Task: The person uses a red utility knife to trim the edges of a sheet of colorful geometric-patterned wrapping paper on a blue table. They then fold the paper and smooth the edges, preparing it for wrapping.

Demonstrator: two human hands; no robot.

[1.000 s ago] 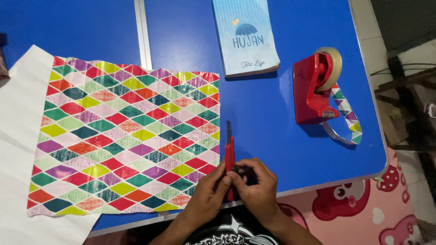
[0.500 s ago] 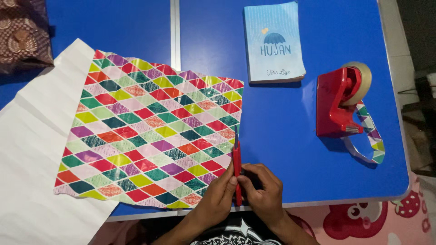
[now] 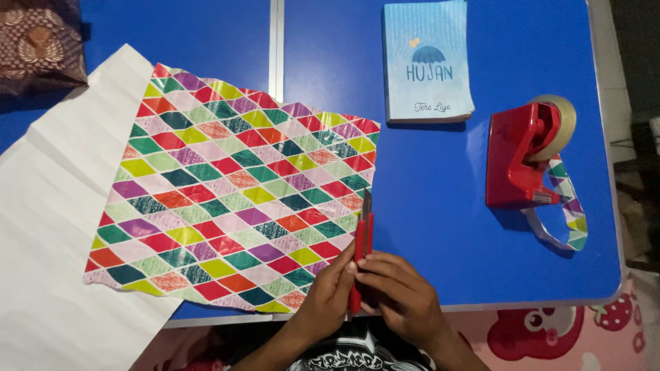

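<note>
Both hands close on a slim red plastic utility knife (image 3: 361, 251) with its grey blade extended away from the person. Left hand (image 3: 330, 292) pinches the handle from one side, right hand (image 3: 402, 292) wraps the other. The knife lies along the edge of a crinkled sheet of diamond-patterned multicolour wrapping paper (image 3: 234, 192) on the blue desk (image 3: 426, 178). Beyond the grip: a pale blue paperback book (image 3: 426, 62). Right of it: a red tape dispenser (image 3: 522, 154).

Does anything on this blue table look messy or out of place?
A few things. The wrapping paper lies askew with ragged, wavy edges. A loose strip of the same paper curls beside the red tape dispenser. The white sheet overhangs the table edge.
</note>
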